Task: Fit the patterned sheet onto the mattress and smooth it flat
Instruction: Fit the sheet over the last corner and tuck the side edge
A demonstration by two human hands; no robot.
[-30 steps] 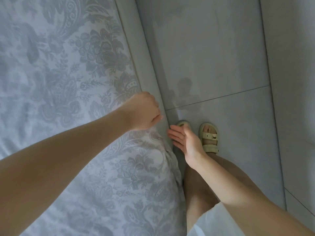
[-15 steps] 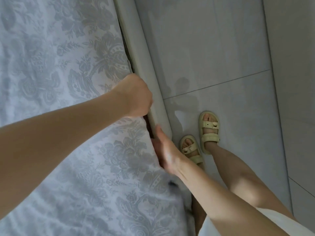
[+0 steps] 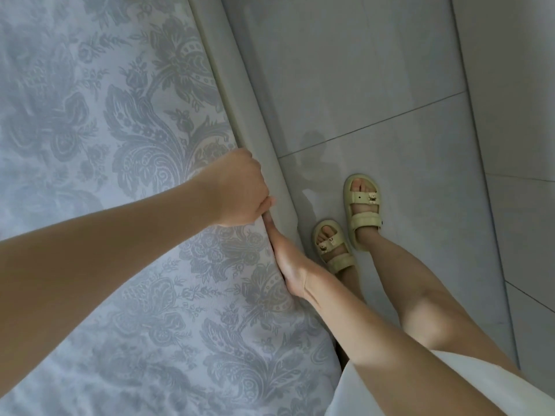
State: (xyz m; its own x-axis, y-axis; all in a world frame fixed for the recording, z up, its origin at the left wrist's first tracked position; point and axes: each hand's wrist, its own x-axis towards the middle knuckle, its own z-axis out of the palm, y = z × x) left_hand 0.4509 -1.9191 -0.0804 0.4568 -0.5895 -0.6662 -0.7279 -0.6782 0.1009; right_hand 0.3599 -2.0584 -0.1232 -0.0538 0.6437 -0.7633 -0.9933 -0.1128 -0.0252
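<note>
The step in hand looked like tucking the side edge, and it would go best if the cloth were drawn taut outward and down before being pushed deep into the gap, working along the bed so no slack bunched on top.

The patterned sheet (image 3: 120, 151) covered the mattress beneath it and filled the left of the view. Its right edge ran along the padded bed rail (image 3: 264, 139).

The left grip (image 3: 237, 187) was curled tight round that edge, just at the rail. The right grip (image 3: 289, 262) lay flat and edge-on immediately nearer, wedged between the sheet's side and the rail. One finger (image 3: 268, 220) showed straight and touched the left grip; the others were down in the gap, out of sight.

On the tiled floor (image 3: 390, 70) to the right stood two feet in pale sandals (image 3: 362, 211).
</note>
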